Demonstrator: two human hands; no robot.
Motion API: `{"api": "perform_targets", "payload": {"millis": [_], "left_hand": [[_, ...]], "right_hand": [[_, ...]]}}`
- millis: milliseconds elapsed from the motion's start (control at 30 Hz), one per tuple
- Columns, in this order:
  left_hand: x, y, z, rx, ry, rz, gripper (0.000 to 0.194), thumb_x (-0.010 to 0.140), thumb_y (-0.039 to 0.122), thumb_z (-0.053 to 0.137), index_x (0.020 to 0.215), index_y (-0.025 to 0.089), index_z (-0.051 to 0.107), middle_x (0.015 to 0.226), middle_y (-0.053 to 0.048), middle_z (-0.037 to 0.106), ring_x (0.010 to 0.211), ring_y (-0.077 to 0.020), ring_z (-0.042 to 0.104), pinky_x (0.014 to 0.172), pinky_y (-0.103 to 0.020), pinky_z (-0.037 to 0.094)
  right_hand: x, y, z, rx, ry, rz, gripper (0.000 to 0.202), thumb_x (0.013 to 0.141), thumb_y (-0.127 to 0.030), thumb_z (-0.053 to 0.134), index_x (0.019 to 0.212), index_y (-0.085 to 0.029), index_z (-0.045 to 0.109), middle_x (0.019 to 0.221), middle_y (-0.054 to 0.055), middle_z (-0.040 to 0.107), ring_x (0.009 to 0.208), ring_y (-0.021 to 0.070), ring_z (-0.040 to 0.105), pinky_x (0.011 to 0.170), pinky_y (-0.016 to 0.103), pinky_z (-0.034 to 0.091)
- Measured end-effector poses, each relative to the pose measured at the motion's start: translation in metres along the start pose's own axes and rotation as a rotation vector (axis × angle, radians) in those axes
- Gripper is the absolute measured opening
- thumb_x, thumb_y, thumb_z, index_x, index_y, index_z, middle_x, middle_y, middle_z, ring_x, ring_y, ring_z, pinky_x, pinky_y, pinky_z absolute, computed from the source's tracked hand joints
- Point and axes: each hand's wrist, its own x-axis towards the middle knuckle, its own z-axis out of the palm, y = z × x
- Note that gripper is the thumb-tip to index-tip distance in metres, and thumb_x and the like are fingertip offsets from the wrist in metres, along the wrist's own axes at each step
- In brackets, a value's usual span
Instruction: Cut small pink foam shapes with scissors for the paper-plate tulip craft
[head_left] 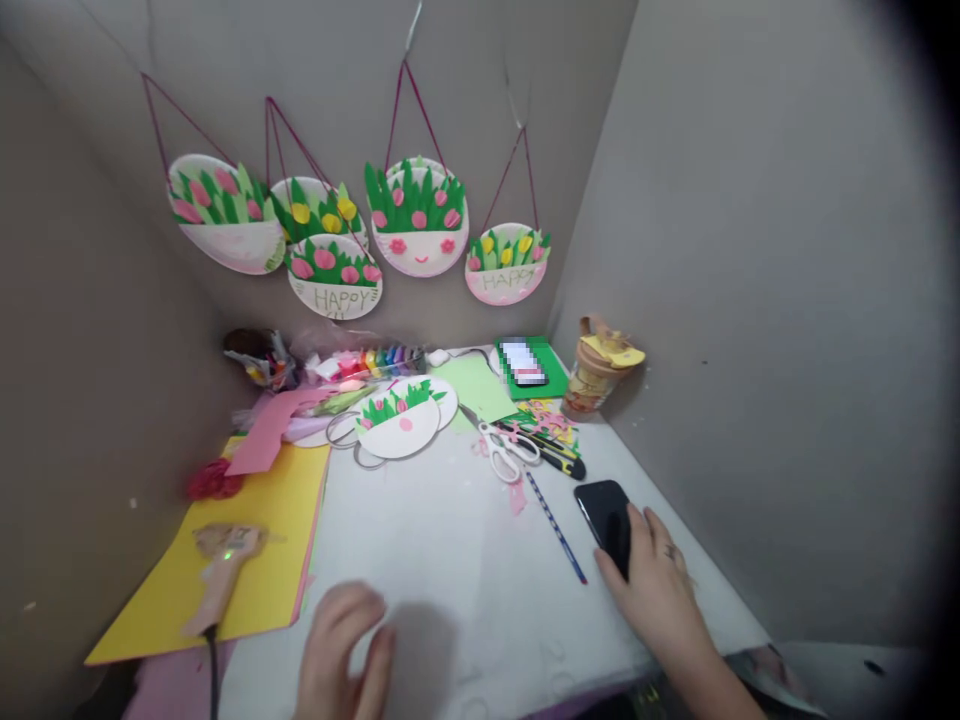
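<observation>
My right hand (656, 580) is wrapped over the lower part of a black phone (604, 505) that lies on the right side of the white table (450, 560). Over the front edge at the left, my left hand (345, 640) hangs with curled fingers spread from the thumb and nothing between them. A blue patterned pencil (555, 527) rests just left of the phone. Behind it are white-handled scissors (504, 455) and a black and yellow cutter (559, 458). Farther back lies a paper-plate craft (401, 430) with green leaves and pink flowers.
At the left, a glue gun (223, 575) lies on yellow paper (277, 530), near red yarn (215, 480). A second phone (525, 363) and a cup (592, 375) stand at the back right. Decorated plates (420, 245) hang on the wall.
</observation>
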Motion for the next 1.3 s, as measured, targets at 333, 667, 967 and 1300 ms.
{"api": "perform_targets", "payload": {"millis": [333,667,967,1300], "left_hand": [[0.112,-0.072,0.079,0.238,-0.407,0.126,0.02,0.089,0.021,0.049,0.106,0.018,0.058,0.103,-0.01,0.063,0.095,-0.0243,0.059,0.08,-0.037,0.049],[0.099,-0.121,0.072,0.391,-0.353,-0.581,0.025,0.087,0.03,0.05,0.107,0.019,0.061,0.107,-0.009,0.062,0.097,-0.0242,0.06,0.083,-0.034,0.046],[0.091,-0.123,0.067,0.322,-0.414,-0.834,0.022,0.087,0.033,0.046,0.104,0.022,0.055,0.09,-0.006,0.069,0.081,-0.023,0.064,0.062,-0.029,0.039],[0.086,-0.121,0.064,0.304,-0.357,-0.827,0.021,0.082,0.023,0.051,0.101,0.018,0.06,0.106,-0.011,0.066,0.094,-0.0235,0.062,0.073,-0.03,0.04]], "right_hand": [[0.089,0.013,0.012,0.097,0.121,-0.065,0.056,0.081,-0.033,0.051,0.129,-0.007,0.039,0.125,0.024,0.049,0.119,0.036,0.049,0.096,0.046,0.043],[0.1,0.021,0.028,0.127,0.12,-0.172,0.053,0.084,-0.041,0.046,0.123,-0.005,0.045,0.121,0.026,0.051,0.112,0.0361,0.054,0.092,0.046,0.046],[0.123,-0.143,-0.01,0.481,-0.112,-0.667,0.037,0.085,-0.031,0.052,0.119,-0.019,0.055,0.12,0.012,0.06,0.115,0.0259,0.053,0.099,0.041,0.042],[0.178,-0.288,0.051,0.602,-0.314,-0.48,0.021,0.071,-0.023,0.063,0.091,-0.017,0.061,0.1,0.01,0.063,0.096,0.0251,0.058,0.089,0.036,0.043]]}}
